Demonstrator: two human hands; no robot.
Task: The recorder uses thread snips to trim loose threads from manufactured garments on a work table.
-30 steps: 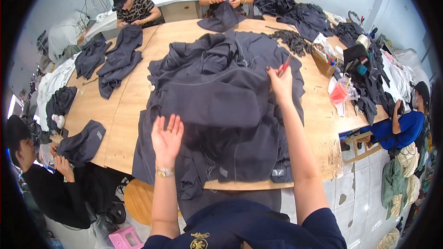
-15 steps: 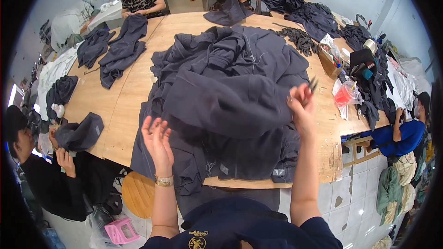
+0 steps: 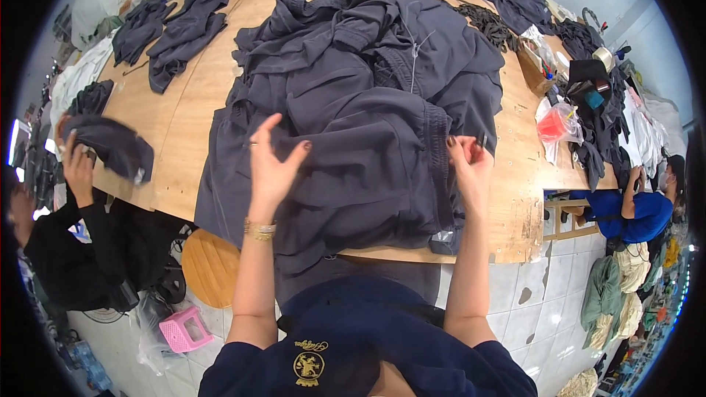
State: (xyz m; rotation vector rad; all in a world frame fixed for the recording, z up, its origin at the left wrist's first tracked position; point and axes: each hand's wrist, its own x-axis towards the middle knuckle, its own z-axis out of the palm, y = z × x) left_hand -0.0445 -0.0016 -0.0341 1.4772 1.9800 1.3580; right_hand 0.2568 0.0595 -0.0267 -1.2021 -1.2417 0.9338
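Garment has been lowered toward the near edge of the table. Snips, mostly hidden, are pinched in the right hand; left hand is held spread over the garment, laid on a dark pile.

The left hand, thumb and fingers spread apart, is over a dark grey garment on the desk, while the right hand, curled around a small tool, is right beside the gathered waistband. More dark clothes lie heaped beyond. At the left, a co-worker's hand holds a blurred dark cloth; a cup of red drink stands at the right.
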